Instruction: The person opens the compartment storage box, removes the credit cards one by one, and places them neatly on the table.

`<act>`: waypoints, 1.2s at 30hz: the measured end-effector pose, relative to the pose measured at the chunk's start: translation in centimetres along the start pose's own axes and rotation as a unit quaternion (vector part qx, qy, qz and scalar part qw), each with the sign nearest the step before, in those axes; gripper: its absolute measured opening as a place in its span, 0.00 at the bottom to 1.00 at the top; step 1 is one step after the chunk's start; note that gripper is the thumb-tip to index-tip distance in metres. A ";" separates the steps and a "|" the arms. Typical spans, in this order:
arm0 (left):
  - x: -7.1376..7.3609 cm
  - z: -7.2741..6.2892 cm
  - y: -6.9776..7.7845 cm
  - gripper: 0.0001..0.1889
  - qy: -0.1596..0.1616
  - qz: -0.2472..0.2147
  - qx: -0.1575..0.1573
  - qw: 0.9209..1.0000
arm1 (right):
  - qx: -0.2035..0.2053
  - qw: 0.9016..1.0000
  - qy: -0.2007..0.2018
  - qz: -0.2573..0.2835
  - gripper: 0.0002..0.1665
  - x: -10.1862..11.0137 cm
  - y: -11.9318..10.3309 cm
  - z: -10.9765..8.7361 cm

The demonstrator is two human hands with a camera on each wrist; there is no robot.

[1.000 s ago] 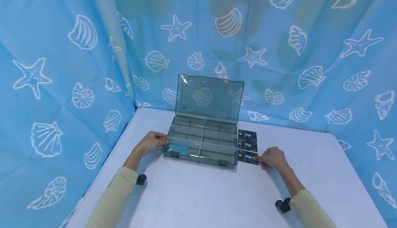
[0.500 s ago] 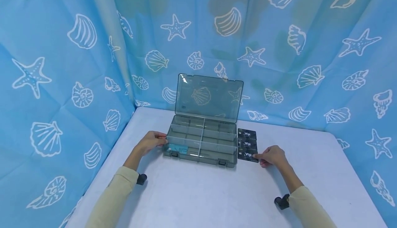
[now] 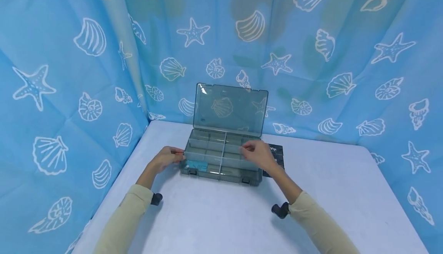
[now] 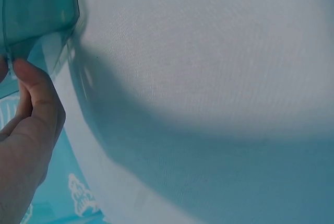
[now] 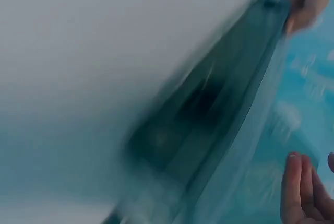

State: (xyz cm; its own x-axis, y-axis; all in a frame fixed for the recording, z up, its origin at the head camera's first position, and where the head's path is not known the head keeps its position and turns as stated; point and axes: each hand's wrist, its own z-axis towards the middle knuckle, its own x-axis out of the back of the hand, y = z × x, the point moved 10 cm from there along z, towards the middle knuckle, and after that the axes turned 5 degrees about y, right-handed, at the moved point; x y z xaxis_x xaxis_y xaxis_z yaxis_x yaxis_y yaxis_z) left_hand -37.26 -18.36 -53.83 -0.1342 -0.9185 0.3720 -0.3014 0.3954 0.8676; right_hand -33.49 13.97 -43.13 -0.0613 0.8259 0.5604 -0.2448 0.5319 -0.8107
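A smoky clear plastic storage box (image 3: 235, 178) stands on the white table with its lid (image 3: 230, 110) raised. My left hand (image 3: 168, 156) grips the left wall of the box between thumb and fingers; the left wrist view shows the thumb at the box edge. Over the right half of the box is my right hand (image 3: 258, 154). Its fingers (image 5: 293, 187) are extended in the right wrist view, with a gap to the thumb and nothing held. Black cards (image 3: 276, 148) marked "Vip" lie beside the box, partly hidden by the right hand. A teal card (image 3: 197, 165) lies in the front left compartment.
White dividers (image 3: 222, 152) split the box into several compartments. Blue curtains (image 3: 304, 54) with shell prints stand behind and to the left of the table (image 3: 221, 219).
My right hand has left the front black card and moved left over the box. The black cards stay beside the box. The left hand keeps its grip on the box wall.
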 end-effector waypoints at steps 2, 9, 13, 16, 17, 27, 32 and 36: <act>-0.2 -0.1 -0.2 0.21 -0.001 -0.002 0.005 1.000 | -0.011 0.998 -0.038 0.055 0.16 -2.9 -1.5 0.1; -0.7 -0.1 -0.4 0.21 0.004 -0.011 0.003 1.000 | -0.023 0.983 -0.179 0.044 0.25 -12.2 -2.8 0.4; -0.7 0.0 -0.6 0.21 0.009 -0.008 0.003 1.000 | -0.048 0.975 -0.214 -0.023 0.30 -14.6 -2.7 0.6; -0.8 0.0 -0.6 0.20 0.011 -0.014 0.003 1.000 | -0.090 0.968 -0.231 -0.044 0.32 -15.5 -2.3 0.6; -0.8 0.1 -0.6 0.20 0.010 -0.017 0.001 1.000 | -0.102 0.965 -0.237 -0.041 0.32 -15.7 -2.2 0.6; -0.8 0.1 -0.3 0.20 0.011 -0.019 -0.004 1.000 | -0.203 0.939 -0.229 0.155 0.46 -16.7 -2.0 0.4; -0.4 0.1 -0.2 0.20 0.015 -0.020 -0.003 1.000 | -0.255 0.913 -0.184 0.258 0.48 -17.1 -1.6 0.5; -0.2 0.0 -0.2 0.20 0.013 -0.025 -0.003 1.000 | -0.286 0.901 -0.142 0.292 0.50 -17.1 -0.8 0.5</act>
State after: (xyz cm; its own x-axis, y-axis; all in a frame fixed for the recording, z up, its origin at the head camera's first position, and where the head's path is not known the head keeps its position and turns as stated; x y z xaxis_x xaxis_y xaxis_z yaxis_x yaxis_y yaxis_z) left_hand -37.17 -18.28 -54.04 -0.0942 -0.9368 0.3370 -0.3014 0.3494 0.8872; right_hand -32.69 -0.72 -51.97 -0.2830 0.9584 -0.0358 0.4442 0.0979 -0.8906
